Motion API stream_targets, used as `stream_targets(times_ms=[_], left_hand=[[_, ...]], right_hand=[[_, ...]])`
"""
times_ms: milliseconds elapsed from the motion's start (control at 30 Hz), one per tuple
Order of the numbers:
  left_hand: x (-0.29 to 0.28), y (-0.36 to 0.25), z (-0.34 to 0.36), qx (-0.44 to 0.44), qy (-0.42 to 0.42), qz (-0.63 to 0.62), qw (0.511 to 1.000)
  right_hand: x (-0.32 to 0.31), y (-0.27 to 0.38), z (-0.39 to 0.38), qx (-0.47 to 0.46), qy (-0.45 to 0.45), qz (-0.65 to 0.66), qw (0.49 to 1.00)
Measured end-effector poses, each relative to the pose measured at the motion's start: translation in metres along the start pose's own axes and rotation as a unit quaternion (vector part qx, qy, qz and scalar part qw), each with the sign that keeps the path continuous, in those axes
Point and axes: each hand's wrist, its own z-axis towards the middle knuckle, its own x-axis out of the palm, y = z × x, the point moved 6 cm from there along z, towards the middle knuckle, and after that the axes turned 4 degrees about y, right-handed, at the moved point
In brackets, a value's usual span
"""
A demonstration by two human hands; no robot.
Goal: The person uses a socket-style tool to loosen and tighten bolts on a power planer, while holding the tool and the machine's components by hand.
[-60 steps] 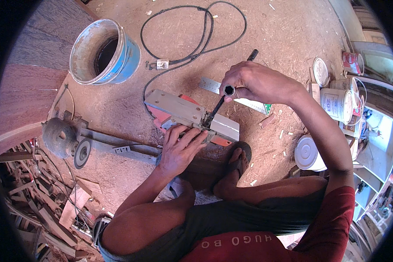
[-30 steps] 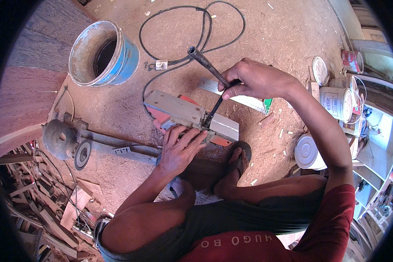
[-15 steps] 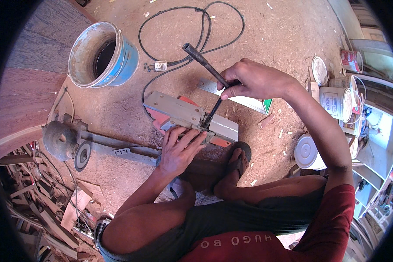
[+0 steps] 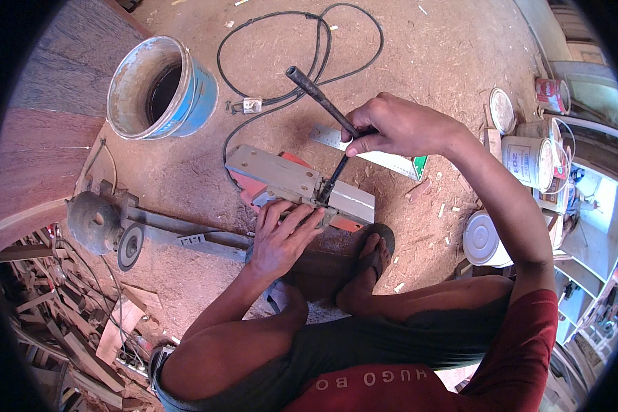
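An electric hand planer lies upside down on the sawdust floor, its grey sole plate facing up and its red body underneath. My left hand presses flat on the planer's near edge, fingers spread over the sole. My right hand grips a dark L-shaped socket wrench. The wrench's lower end stands in the blade slot of the planer, and its long handle points up and to the left. A steel ruler lies just behind the planer, under my right hand.
A blue bucket stands at the back left, with the planer's black cord looped behind. A grey motor on a metal frame lies at the left. Paint cans and white lids sit at the right. My sandalled foot rests beside the planer.
My right hand has swung the wrench handle from pointing up-right to pointing up-left, while the wrench's lower end stayed in the planer. My left hand has kept still.
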Motion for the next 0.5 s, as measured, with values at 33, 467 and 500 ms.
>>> stream_targets(times_ms=[33,467,500], left_hand=[[0.0,0.0,0.0,0.0,0.001,0.001,1.0],[0.0,0.001,-0.001,0.006,-0.005,-0.003,1.0],[0.001,0.001,-0.002,0.007,-0.006,-0.002,1.0]], right_hand=[[0.0,0.0,0.0,0.006,0.003,-0.003,1.0],[-0.005,-0.032,0.001,-0.045,-0.045,0.016,0.998],[-0.002,-0.034,0.002,-0.039,-0.042,0.015,0.998]])
